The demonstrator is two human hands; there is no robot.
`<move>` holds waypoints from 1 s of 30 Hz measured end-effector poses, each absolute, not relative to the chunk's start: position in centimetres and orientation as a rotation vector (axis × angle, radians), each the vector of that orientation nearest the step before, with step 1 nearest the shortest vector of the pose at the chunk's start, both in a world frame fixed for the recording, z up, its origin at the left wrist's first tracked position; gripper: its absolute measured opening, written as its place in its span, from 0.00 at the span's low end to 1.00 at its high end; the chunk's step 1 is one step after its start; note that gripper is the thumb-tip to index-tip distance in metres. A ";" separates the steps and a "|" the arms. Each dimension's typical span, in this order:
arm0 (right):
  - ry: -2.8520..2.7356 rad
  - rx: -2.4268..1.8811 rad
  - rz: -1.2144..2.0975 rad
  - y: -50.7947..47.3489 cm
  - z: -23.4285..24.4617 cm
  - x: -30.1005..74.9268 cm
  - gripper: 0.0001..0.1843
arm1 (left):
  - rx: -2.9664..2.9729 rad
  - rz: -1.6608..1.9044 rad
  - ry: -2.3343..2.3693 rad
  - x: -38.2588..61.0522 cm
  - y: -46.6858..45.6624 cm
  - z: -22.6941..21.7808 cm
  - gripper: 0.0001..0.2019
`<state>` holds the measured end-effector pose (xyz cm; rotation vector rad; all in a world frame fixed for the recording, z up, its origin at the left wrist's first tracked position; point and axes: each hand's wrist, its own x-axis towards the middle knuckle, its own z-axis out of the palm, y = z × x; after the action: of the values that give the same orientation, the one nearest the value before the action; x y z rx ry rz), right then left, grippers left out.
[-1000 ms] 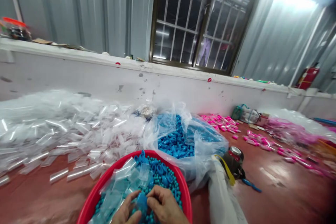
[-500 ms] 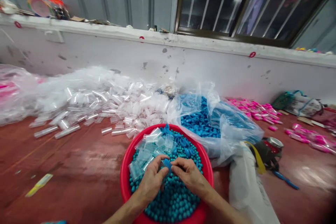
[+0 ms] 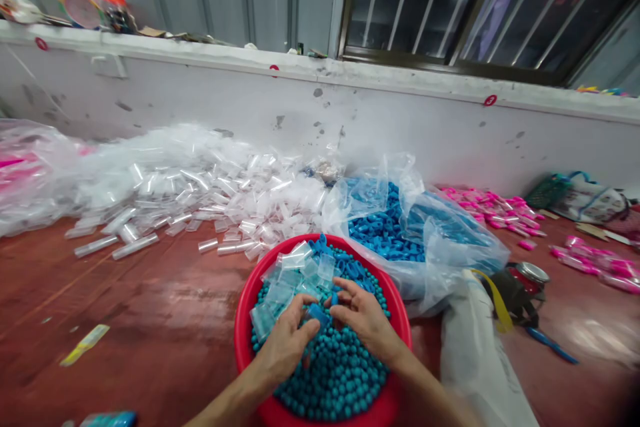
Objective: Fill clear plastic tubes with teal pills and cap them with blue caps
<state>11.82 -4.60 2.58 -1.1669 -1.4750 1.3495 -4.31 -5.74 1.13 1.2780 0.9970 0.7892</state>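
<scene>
My left hand (image 3: 290, 340) is closed on a small blue plastic piece (image 3: 317, 313), pinched between thumb and fingers above the red basin (image 3: 241, 320). Just to its right, my right hand (image 3: 363, 317) has its fingers apart, separate from that piece. A bit of blue shows by the right fingertips; whether they touch it I cannot tell. Turquoise beads (image 3: 340, 373) fill the basin below both hands. Clear plastic tubes (image 3: 280, 290) lie on the beads at the basin's left, and blue plastic parts (image 3: 353, 270) at its back right.
Behind the basin stands an open clear bag (image 3: 455, 247) of blue parts (image 3: 380, 233). A heap of clear tubes (image 3: 200, 180) runs along the wall at left. Pink pieces (image 3: 495, 207) lie at right. A white sack (image 3: 475, 347) and a red jar (image 3: 530, 277) are beside the basin.
My right hand has come away from the blue piece and its fingers have spread. My left hand still holds the piece. The view has shifted slightly.
</scene>
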 end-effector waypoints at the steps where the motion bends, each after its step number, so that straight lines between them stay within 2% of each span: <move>1: -1.580 -1.187 1.252 -4.9 2.6 11.5 0.22 | 1.285 0.818 1.039 -4.2 -5.9 1.0 0.18; 3: -1.803 -1.209 1.114 -5.7 2.6 11.0 0.21 | 1.303 0.900 1.114 -4.0 -6.0 0.9 0.21; 4: -1.900 -1.224 1.088 -6.2 2.5 10.7 0.24 | 1.317 0.944 1.131 -4.0 -6.1 0.8 0.22; 7: -2.056 -1.338 1.050 -7.3 1.8 9.8 0.48 | 1.367 1.015 1.099 -4.1 -6.1 0.8 0.21; 8: -2.077 -1.382 0.999 -7.5 1.6 9.5 0.52 | 1.382 1.007 1.078 -4.1 -6.2 0.8 0.20; 9: -2.085 -1.417 0.924 -7.7 1.3 9.2 0.52 | 1.393 0.993 1.059 -4.2 -6.2 0.9 0.19; 13: -2.097 -1.454 0.613 -8.2 1.0 8.2 0.40 | 1.383 0.972 1.046 -3.9 -6.5 1.4 0.13; 17: -2.135 -1.433 0.464 -8.3 0.8 8.3 0.39 | 1.330 1.020 1.063 -3.3 -6.8 1.4 0.07; 23: -2.121 -1.463 0.569 -8.6 0.4 8.2 0.37 | 1.417 1.014 1.120 -2.7 -7.1 1.6 0.05; 28: -2.255 -1.459 0.677 -8.7 1.1 8.7 0.45 | 1.569 0.869 1.150 -5.9 -6.8 2.4 0.08; 30: -2.324 -1.472 0.695 -8.1 1.4 9.8 0.40 | 1.599 0.842 1.266 -9.1 -6.6 2.6 0.12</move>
<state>9.81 -8.07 1.39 -1.4715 -2.3237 0.6954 -9.09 -6.59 2.61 1.5987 1.2658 0.8420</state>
